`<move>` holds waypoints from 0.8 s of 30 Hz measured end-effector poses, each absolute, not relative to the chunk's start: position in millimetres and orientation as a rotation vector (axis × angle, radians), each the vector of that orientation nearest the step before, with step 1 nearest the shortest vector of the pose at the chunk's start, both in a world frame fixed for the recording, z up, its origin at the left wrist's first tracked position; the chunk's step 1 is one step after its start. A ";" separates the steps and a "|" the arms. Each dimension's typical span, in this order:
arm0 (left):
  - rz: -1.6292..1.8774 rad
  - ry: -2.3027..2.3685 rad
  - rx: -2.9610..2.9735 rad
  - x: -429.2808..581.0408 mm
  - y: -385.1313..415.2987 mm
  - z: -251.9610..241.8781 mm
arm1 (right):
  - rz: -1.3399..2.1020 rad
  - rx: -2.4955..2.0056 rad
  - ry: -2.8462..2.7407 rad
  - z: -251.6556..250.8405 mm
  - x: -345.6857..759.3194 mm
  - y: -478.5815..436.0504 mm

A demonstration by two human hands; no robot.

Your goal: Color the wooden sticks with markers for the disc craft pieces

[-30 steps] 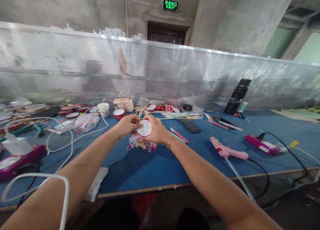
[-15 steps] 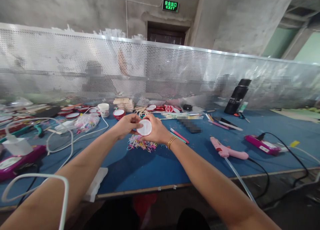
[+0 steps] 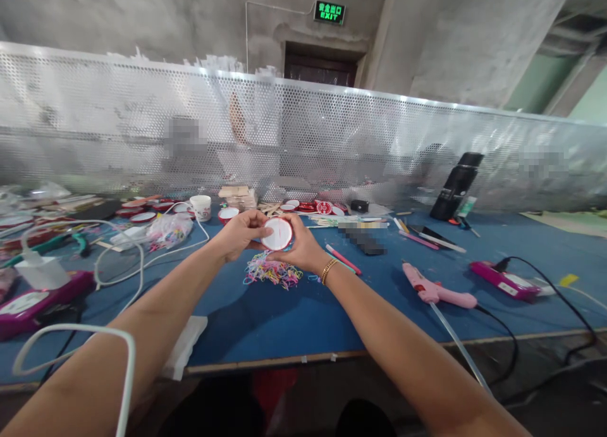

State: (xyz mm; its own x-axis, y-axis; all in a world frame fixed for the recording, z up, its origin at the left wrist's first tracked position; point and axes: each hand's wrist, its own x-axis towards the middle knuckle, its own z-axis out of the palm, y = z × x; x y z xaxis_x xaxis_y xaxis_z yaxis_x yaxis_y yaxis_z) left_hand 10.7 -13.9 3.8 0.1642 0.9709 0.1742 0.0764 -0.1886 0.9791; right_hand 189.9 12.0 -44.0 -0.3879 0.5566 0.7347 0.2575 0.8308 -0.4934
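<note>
Both of my hands hold one small round disc [image 3: 277, 234], white with a red rim, above the blue table [image 3: 294, 310]. My left hand [image 3: 241, 233] pinches its left edge with closed fingers. My right hand [image 3: 300, 248] cups it from the right and below, fingers wrapped round it; a gold bracelet [image 3: 325, 270] sits on that wrist. Directly under the hands lies a heap of thin coloured rubber bands [image 3: 272, 274].
A pink glue gun [image 3: 434, 289] with its cable lies right of my arm. Purple devices [image 3: 504, 279] [image 3: 38, 301] with white cables sit at both sides. Red-and-white discs [image 3: 317, 206], a paper cup [image 3: 202, 207], sticks and a black bottle [image 3: 456, 185] stand before the perforated metal screen [image 3: 332, 140].
My hands have lifted the disc a little and tilted it, so its red rim shows. The camera has shifted slightly.
</note>
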 end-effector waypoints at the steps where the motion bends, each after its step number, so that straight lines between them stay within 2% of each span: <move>1: 1.191 1.069 1.475 10.6 -13.3 3.5 | 0.363 -0.616 -1.979 -43.7 189.6 11.7; 7: 1.235 1.074 1.443 11.4 -11.9 2.2 | 0.407 -0.620 -1.905 -44.8 186.6 13.0; 15: 1.191 1.048 1.517 12.4 -14.0 0.9 | 0.692 -0.521 -1.810 -59.8 178.1 25.5; 24: 1.116 1.061 1.582 14.5 -17.2 1.2 | 0.673 -0.604 -1.798 -63.9 180.3 27.7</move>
